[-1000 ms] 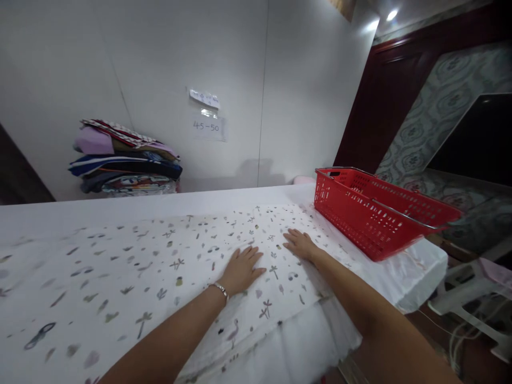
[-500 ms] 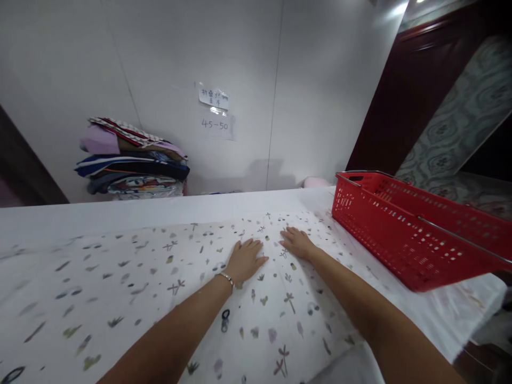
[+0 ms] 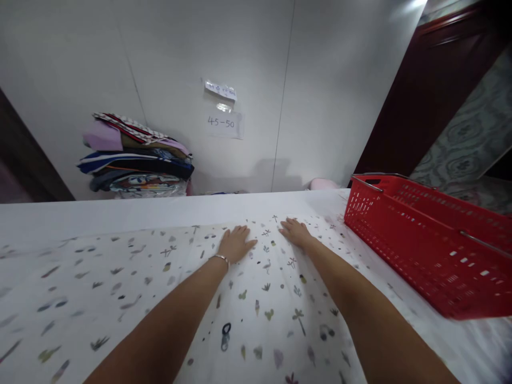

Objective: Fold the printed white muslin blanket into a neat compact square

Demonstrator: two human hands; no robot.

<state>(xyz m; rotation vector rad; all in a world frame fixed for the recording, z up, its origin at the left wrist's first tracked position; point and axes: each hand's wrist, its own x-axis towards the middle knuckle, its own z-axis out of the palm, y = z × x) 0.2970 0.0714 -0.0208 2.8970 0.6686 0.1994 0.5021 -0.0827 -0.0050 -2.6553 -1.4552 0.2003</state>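
Observation:
A white cloth (image 3: 132, 277) printed with small plants and shapes lies spread over the white table (image 3: 120, 210). My left hand (image 3: 235, 244), with a thin bracelet at the wrist, rests flat on the cloth near its far edge, fingers stretched out. A short way to the right, my right hand (image 3: 295, 233) also lies flat on the cloth, fingers open. Both arms reach far forward across the table. Neither hand holds anything.
A red plastic basket (image 3: 420, 245) with a metal handle stands on the table's right side, close to my right arm. A stack of folded fabrics (image 3: 136, 160) sits against the white wall at the back left. A paper label (image 3: 222, 122) reading 45-50 hangs on the wall.
Both hands have slid away from me across the cloth toward its far edge, still flat. The view has shifted so the basket sits further right.

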